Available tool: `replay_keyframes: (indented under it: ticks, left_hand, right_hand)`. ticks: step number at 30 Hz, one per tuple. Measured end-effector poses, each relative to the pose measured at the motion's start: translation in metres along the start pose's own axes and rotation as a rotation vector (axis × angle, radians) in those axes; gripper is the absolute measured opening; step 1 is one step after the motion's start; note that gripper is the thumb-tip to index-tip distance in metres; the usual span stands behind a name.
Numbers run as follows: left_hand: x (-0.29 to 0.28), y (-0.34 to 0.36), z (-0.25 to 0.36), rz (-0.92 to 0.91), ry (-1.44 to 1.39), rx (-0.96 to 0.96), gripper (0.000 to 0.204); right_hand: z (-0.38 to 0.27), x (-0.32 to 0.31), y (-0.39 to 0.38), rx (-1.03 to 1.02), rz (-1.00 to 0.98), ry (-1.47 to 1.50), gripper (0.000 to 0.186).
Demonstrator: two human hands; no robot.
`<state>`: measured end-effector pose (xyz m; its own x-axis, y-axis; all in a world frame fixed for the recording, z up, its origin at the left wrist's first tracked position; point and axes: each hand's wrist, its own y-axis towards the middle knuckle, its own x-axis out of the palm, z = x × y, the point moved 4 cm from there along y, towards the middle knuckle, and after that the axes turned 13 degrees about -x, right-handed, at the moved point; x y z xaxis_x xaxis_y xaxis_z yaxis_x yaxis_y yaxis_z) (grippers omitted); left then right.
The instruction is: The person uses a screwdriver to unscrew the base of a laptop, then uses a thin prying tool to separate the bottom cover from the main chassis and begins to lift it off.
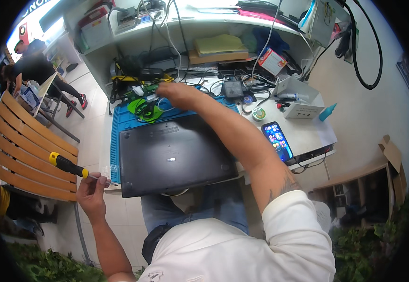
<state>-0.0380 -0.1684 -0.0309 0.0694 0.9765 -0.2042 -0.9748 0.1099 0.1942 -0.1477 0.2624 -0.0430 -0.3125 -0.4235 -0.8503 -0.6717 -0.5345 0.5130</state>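
A black laptop [176,157] lies upside down, its underside facing up, on a blue work mat [120,117] at the table's front edge. Left of the laptop, my left hand [91,195] pinches the thin metal shaft of a yellow and black screwdriver [68,164], with the handle pointing up and to the left. My right hand [181,96] reaches over the laptop to the clutter at the mat's far side. Its fingers curl down beside a bright green piece [145,112] with dark cables on it; what they grip is hidden.
Right of the laptop lie a lit phone [277,141], a round solder spool [258,113] and a white box [305,101]. Tangled cables and a black adapter [233,89] fill the back, under a shelf [204,21]. Leftward stand a slatted wooden chair [30,145] and other people.
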Motion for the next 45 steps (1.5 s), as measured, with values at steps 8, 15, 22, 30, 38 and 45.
replay_keyframes:
  ticks: [8, 15, 22, 30, 38, 45]
  left_hand:
    - [-0.02, -0.004, -0.013, 0.058, 0.007, -0.031, 0.013]
    - [-0.02, 0.007, -0.028, 0.0, 0.004, -0.061, 0.012]
    - [-0.014, 0.006, -0.025, 0.035, 0.014, -0.03, 0.012]
    - [-0.02, 0.007, -0.024, 0.027, 0.012, -0.051, 0.013]
    - [-0.008, 0.007, -0.023, -0.014, -0.019, -0.05, 0.012]
    - [-0.011, 0.003, -0.018, 0.004, -0.019, -0.034, 0.012]
  right_hand:
    - [-0.076, -0.143, -0.045, -0.023, 0.42, -0.077, 0.032]
    - [-0.009, -0.287, -0.28, 0.867, -0.041, -0.303, 0.033]
    - [-0.042, -0.279, -0.343, 0.896, -0.089, -0.457, 0.045]
    - [-0.051, -0.257, -0.382, 0.874, -0.096, -0.326, 0.054]
    - [-0.008, -0.228, -0.368, 0.753, 0.009, -0.64, 0.048]
    - [-0.019, -0.206, -0.312, 0.921, -0.03, -0.631, 0.037]
